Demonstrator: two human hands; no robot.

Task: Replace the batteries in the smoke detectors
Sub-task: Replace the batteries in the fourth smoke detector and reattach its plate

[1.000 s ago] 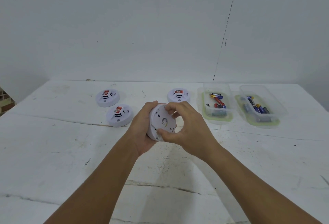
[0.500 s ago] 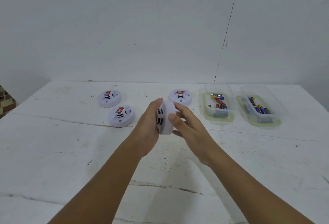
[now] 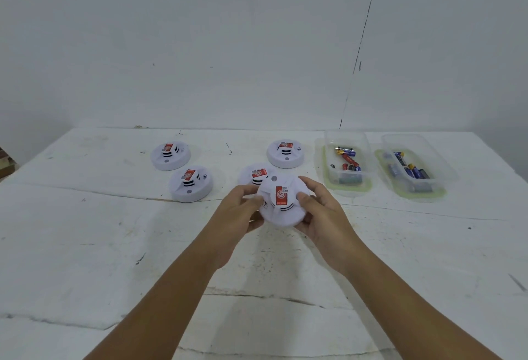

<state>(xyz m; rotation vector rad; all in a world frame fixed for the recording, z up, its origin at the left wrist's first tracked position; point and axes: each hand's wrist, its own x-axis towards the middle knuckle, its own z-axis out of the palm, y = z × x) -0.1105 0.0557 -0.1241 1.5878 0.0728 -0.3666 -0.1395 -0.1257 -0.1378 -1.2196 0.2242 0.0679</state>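
Head view: held smoke detector (image 3: 283, 202), white w/ red label facing up, sits above table (image 3: 85, 231) center, gripped from both sides. Left hand (image 3: 238, 211) fingers curl round its left rim, right hand (image 3: 321, 211) round its right rim. Four other detectors lie behind; nearest one (image 3: 254, 175) partly hidden. Two clear battery trays (image 3: 347, 159) to the right.

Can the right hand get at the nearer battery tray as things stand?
Probably not yet: the right hand and left hand both grip the held smoke detector. The path to the nearer battery tray looks open, and the tray has no lid, so freeing the fingers should be enough.
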